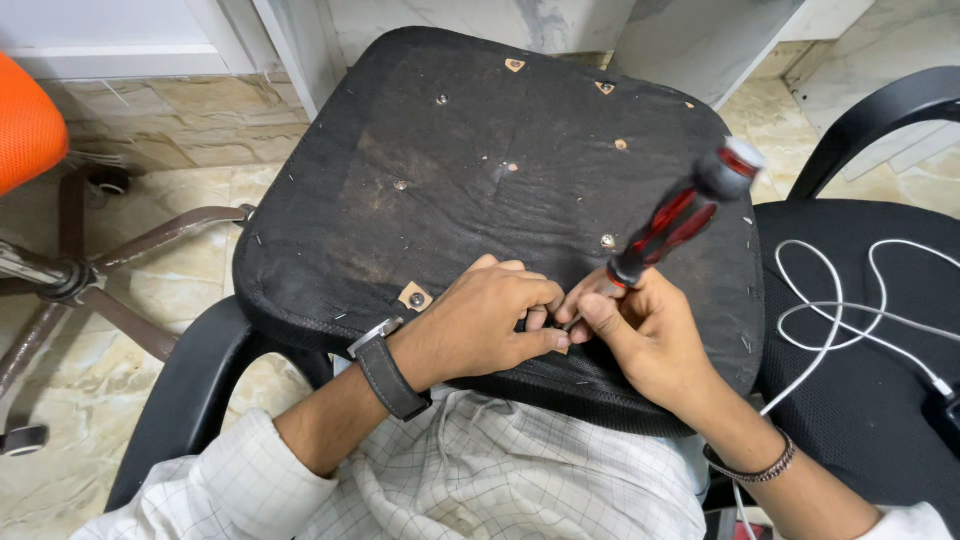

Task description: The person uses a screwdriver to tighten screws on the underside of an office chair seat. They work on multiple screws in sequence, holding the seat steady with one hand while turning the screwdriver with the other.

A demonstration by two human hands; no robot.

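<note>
An upturned black chair seat (470, 170) rests across my lap, its dusty fabric underside up, dotted with bolts and staples. My right hand (640, 335) grips a red and black screwdriver (680, 218) low on its shaft; the handle tilts up to the right. The tip is hidden between my fingers near the seat's front edge. My left hand (480, 320), with a black wristwatch (385, 368), presses on the fabric right beside the tip, fingers curled and touching the right hand's fingers.
A black office chair (870, 400) stands at the right with a white cable (850, 310) coiled on its seat. An orange chair (25, 130) with a metal star base (90, 270) stands at the left. A curved black armrest (190, 390) is at lower left. The floor is beige tile.
</note>
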